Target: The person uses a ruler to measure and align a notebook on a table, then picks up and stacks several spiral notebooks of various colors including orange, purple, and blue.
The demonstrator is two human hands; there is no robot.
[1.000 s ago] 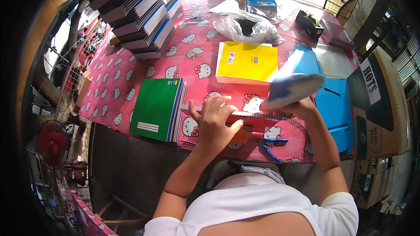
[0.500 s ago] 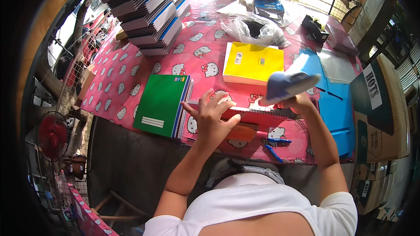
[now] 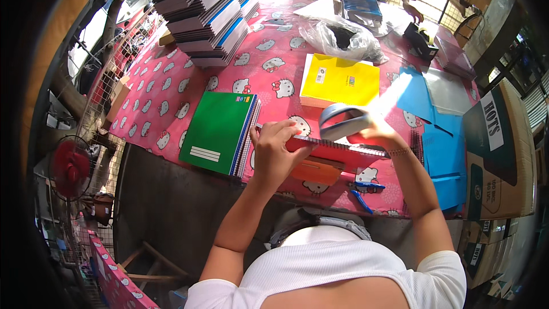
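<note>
A red-covered spiral notebook (image 3: 366,160) stands on edge in front of me, its dark wire binding uppermost. My left hand (image 3: 279,142) grips its left end, fingers over the top edge and thumb on the near side. My right hand (image 3: 374,131) is closed around a blue-grey handheld tool (image 3: 345,121) with two curved arms, possibly a stapler; its exact kind is unclear. The tool sits at the binding, and whether it touches the wire cannot be told. Close by on the left lies a stack of notebooks with a green cover (image 3: 218,131) on top.
Beyond my hands lie yellow-covered notebooks (image 3: 340,80). Blue sheets (image 3: 443,143) and a carton (image 3: 500,154) are at right; two blue pens (image 3: 361,201) lie near the front edge. Tall notebook stacks (image 3: 200,14) stand far left. A co-worker's hand (image 3: 413,14) is near a tape dispenser (image 3: 422,41).
The blue-grey tool has come left and down to the binding. My left fingers, spread before, have closed on the notebook. The co-worker's hands have moved apart, one toward the tape dispenser.
</note>
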